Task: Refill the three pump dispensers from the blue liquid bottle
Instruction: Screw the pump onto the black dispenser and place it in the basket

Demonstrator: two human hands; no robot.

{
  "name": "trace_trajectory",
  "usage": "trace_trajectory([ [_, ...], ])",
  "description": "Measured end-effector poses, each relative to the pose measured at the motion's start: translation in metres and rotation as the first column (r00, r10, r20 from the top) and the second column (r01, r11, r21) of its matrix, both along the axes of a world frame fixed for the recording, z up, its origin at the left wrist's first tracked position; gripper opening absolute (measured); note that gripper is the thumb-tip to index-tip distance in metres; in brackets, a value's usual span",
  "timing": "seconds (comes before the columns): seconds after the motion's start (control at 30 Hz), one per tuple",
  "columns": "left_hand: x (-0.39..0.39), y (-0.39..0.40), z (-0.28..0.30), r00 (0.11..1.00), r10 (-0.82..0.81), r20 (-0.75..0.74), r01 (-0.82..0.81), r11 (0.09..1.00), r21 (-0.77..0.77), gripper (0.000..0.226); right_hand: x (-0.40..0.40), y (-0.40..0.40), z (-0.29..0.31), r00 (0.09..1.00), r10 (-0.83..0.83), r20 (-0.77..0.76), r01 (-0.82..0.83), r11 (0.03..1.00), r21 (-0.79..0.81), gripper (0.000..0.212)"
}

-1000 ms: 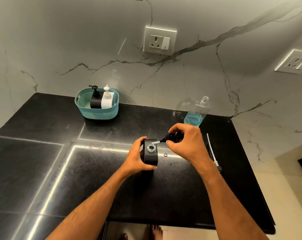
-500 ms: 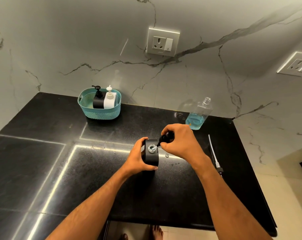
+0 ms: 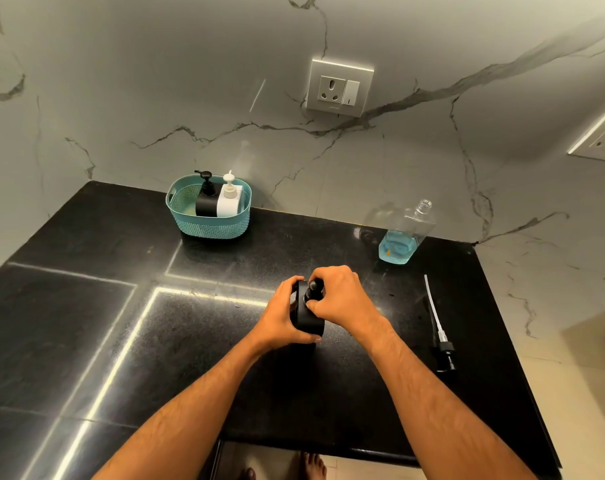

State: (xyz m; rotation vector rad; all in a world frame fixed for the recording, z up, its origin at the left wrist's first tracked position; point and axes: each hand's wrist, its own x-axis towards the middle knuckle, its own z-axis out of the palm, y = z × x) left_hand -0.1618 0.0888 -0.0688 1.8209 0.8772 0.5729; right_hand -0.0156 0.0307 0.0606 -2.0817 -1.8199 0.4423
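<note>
Head: R fingers (image 3: pixel 315 307) pinch pump head (image 3: pixel 314 286), L hand (image 3: pixel 283 318) grips dispenser (image 3: pixel 308 323).

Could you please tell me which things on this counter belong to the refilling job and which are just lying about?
Job: black dispenser held in both hands, blue liquid bottle, two dispensers in the basket, loose pump.
Lying about: wall sockets.

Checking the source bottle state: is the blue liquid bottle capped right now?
No, the blue liquid bottle stands with its neck open, and a loose pump lies on the countertop beside it.
</note>
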Motion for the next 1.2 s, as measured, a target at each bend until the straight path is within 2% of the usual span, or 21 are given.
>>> trace_trajectory([
  [0.1,0.000,0.000,0.000,1.000,0.003,0.003,-0.003,1.000,-0.012,0.121,0.002,0.002,-0.005,0.999,-0.050,-0.016,0.050,0.999,0.013,0.021],
  [0.27,0.000,0.000,0.000,1.000,-0.003,-0.010,0.002,1.000,-0.004,0.121,0.010,-0.002,-0.012,0.998,-0.064,-0.010,0.064,0.997,0.053,0.054],
  [0.37,-0.001,0.000,0.000,1.000,-0.005,-0.018,0.005,1.000,0.002,0.119,0.009,-0.005,-0.014,0.996,-0.006,-0.092,0.011,0.999,0.049,0.079],
  [0.57,-0.001,0.001,0.001,1.000,-0.010,-0.023,0.010,1.000,0.000,0.121,0.013,-0.010,-0.013,0.997,-0.048,-0.063,0.049,0.999,0.010,0.095],
  [0.73,-0.001,0.001,0.001,1.000,-0.009,-0.023,0.009,1.000,-0.002,0.122,0.014,-0.013,-0.017,0.992,-0.027,-0.124,0.035,0.997,0.066,0.087],
  [0.9,-0.001,0.001,0.002,1.000,-0.011,-0.023,0.011,1.000,-0.003,0.122,0.020,-0.011,-0.017,0.997,-0.049,-0.061,0.053,0.997,0.056,0.083],
  [1.0,-0.001,0.001,0.002,1.000,-0.011,-0.013,0.011,1.000,-0.009,0.121,0.021,-0.012,-0.019,0.990,-0.029,-0.138,0.038,0.997,0.065,0.064],
  [1.1,-0.001,0.001,0.002,1.000,-0.007,-0.015,0.007,1.000,-0.005,0.121,0.023,-0.011,-0.025,0.970,-0.108,-0.219,0.128,0.988,0.082,0.033],
  [1.13,-0.001,0.001,0.002,1.000,-0.006,-0.014,0.006,1.000,-0.003,0.121,0.024,-0.010,-0.028,0.963,-0.132,-0.235,0.154,0.985,0.076,0.028],
  [1.2,-0.001,0.001,0.001,1.000,-0.008,-0.011,0.008,1.000,-0.003,0.121,0.026,-0.011,-0.030,0.955,-0.155,-0.254,0.179,0.981,0.073,0.033],
])
